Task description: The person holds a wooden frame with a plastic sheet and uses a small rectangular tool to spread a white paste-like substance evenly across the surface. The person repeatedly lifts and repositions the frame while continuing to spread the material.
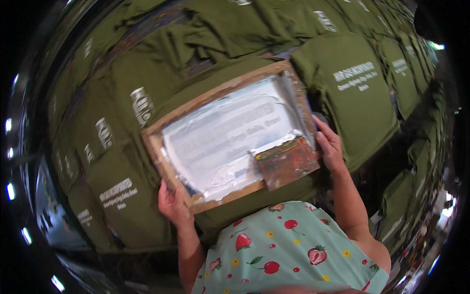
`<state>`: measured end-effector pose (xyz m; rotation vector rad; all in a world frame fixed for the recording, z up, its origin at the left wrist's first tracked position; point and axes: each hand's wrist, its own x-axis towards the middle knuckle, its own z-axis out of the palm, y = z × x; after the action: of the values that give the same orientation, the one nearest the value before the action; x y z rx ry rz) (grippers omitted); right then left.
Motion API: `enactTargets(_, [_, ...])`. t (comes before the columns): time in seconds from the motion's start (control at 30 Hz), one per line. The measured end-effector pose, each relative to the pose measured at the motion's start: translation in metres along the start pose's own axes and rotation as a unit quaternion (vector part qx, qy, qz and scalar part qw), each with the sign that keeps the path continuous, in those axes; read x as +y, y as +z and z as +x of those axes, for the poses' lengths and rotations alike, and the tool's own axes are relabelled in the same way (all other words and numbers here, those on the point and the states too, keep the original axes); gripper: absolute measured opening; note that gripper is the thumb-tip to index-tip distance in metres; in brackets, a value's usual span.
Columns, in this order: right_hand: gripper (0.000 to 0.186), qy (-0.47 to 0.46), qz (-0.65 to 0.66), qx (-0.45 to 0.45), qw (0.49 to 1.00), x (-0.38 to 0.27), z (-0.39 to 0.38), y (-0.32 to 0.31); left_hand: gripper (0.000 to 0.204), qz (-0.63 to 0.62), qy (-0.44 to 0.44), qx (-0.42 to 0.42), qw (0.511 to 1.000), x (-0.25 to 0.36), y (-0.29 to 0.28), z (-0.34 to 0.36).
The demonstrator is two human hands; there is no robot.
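Between my two hands is a wooden-framed printing screen point(223, 134), tilted so its right side sits higher. White ink smears cover much of its mesh, and faint lettering shows through. My left hand point(174, 203) grips the frame's lower left corner, while my right hand point(329, 146) is closed on its right edge. Inside the frame, near the lower right, rests a paint-stained squeegee point(286, 161) with white ink along its upper edge. Beneath the screen lies an olive green shirt point(235, 213), mostly hidden by the frame.
Olive green shirts lie spread in rows all around. One with white print lies at the right point(360, 98), another printed shirt at the lower left point(117, 196). More green shirts point(240, 29) cover the far side. A dark gap runs along the right-hand row.
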<state>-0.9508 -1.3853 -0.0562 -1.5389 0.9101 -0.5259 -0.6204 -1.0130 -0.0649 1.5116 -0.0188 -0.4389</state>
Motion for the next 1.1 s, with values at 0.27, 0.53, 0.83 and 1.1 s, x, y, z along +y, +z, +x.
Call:
enactTargets(0.27, [0.056,0.002,0.016,0.004,1.000,0.001,0.002,-0.001,0.062,-0.025,0.024,-0.013,0.999,0.000,0.004,0.000])
enactTargets(0.53, [0.057,-0.010,0.030,0.001,0.999,0.006,0.003,-0.004,0.063,-0.033,0.022,-0.028,0.999,0.001,0.005,-0.001])
enactTargets(0.83, [0.060,0.001,0.032,0.019,0.999,0.003,0.001,0.000,0.063,-0.047,0.036,-0.025,0.998,-0.006,0.005,0.000])
enactTargets(1.1, [0.053,0.001,0.045,-0.019,0.999,-0.029,0.010,-0.013,0.062,-0.040,0.034,-0.038,0.998,-0.002,0.003,0.004])
